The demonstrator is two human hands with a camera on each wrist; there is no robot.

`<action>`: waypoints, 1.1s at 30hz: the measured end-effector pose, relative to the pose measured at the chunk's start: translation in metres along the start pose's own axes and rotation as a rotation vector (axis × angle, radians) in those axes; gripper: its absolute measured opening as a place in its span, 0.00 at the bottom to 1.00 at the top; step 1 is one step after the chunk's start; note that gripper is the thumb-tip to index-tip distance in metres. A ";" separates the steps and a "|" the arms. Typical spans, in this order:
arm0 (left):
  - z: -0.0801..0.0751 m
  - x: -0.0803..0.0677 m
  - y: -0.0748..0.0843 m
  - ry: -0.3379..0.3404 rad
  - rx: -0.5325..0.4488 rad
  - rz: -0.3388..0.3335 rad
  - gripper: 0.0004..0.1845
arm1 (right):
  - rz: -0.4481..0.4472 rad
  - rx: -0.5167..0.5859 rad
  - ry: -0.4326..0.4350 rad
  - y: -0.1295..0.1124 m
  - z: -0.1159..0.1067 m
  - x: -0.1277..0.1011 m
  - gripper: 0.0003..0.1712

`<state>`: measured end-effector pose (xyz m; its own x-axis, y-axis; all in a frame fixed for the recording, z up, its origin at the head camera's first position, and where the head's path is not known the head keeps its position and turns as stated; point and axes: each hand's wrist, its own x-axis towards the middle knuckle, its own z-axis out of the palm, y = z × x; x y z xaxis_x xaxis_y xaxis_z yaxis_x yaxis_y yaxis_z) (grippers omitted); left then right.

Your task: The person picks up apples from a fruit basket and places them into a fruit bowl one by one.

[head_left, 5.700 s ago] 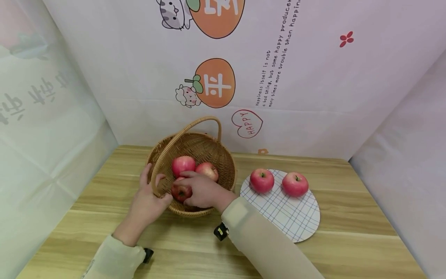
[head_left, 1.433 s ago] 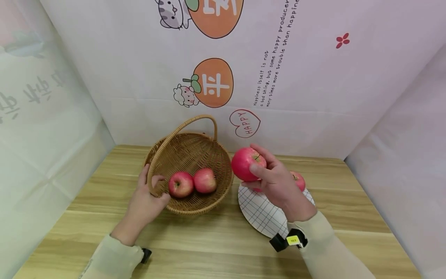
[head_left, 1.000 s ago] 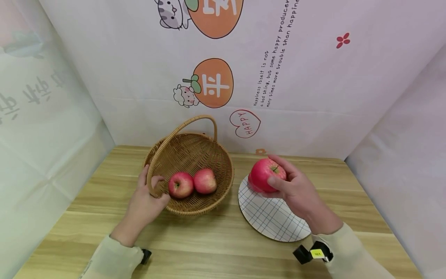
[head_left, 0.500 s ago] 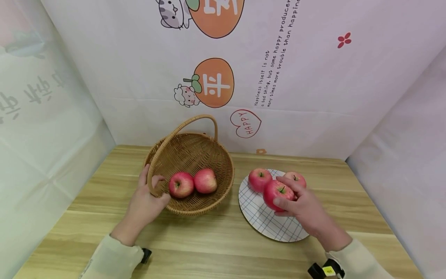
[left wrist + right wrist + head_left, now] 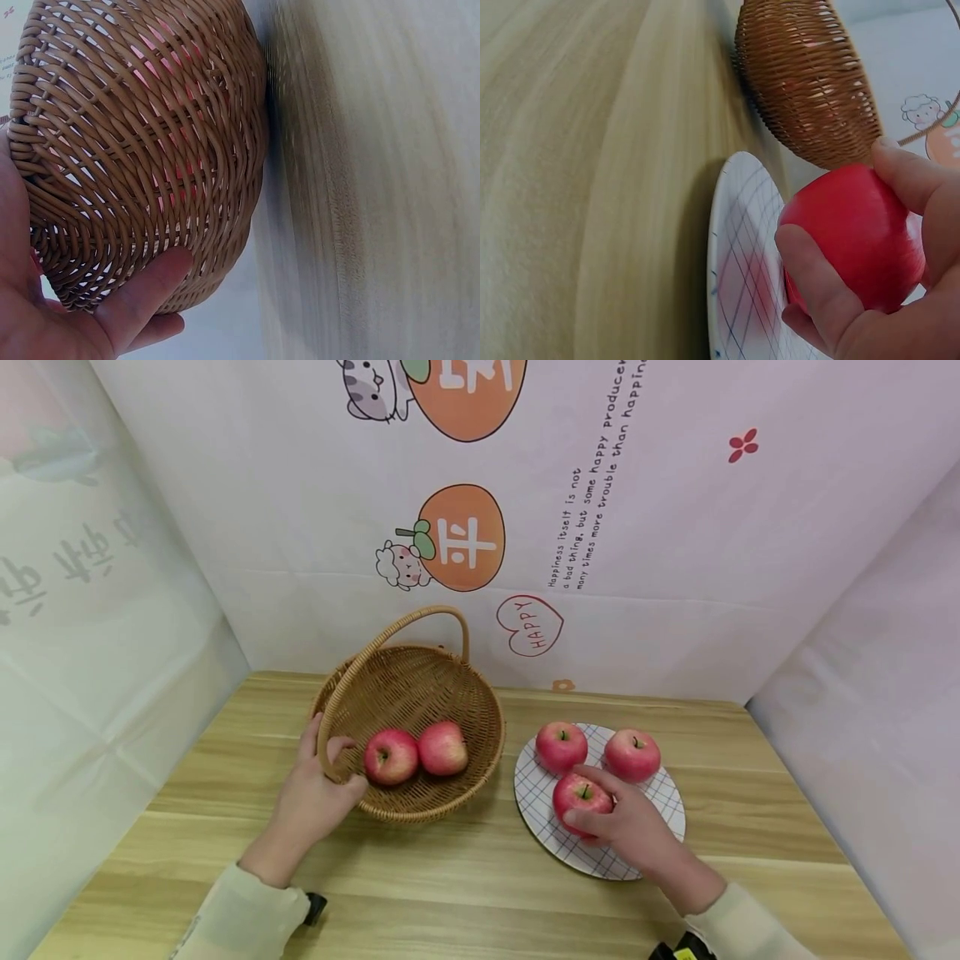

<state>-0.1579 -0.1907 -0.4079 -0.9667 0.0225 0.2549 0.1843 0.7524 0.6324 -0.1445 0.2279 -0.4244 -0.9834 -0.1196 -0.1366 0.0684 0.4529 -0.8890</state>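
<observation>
My left hand [image 5: 315, 802] holds the wicker basket [image 5: 480, 760] at its left rim, by the foot of the handle [image 5: 360, 664]. In the left wrist view the thumb [image 5: 146, 296] lies along the woven side. Inside the basket sit two red apples, a left apple [image 5: 391, 757] and a right apple [image 5: 442, 748]. On the right, my right hand [image 5: 633, 822] grips another red apple [image 5: 579, 802] close over the front of a round, blue-checked white plate [image 5: 551, 839]. Behind it, a left apple [image 5: 561, 747] and a right apple [image 5: 632, 756] rest on the plate.
Everything stands on a wood-grain table [image 5: 420, 893]. A printed white sheet [image 5: 645, 635] hangs along its back edge, with pale sheets on the left [image 5: 97, 677] and right [image 5: 870, 718]. The basket handle arches high above the bowl.
My right hand has taken an apple out of the basket and carried it right, then lowered it toward the plate's front. Three apples were in the basket earlier. The left hand has stayed put.
</observation>
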 end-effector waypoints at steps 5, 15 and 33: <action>0.000 0.000 0.000 -0.004 0.000 -0.010 0.26 | -0.049 -0.101 0.013 0.002 0.006 0.002 0.43; 0.000 0.000 -0.001 -0.003 -0.001 -0.012 0.25 | -0.145 -0.187 0.012 0.006 0.019 0.004 0.42; 0.000 0.001 0.000 -0.003 0.002 -0.013 0.25 | -0.194 -0.202 0.011 0.006 0.022 0.003 0.43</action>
<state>-0.1587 -0.1901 -0.4078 -0.9696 0.0152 0.2443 0.1717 0.7537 0.6344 -0.1431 0.2110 -0.4396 -0.9767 -0.2118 0.0333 -0.1550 0.5900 -0.7924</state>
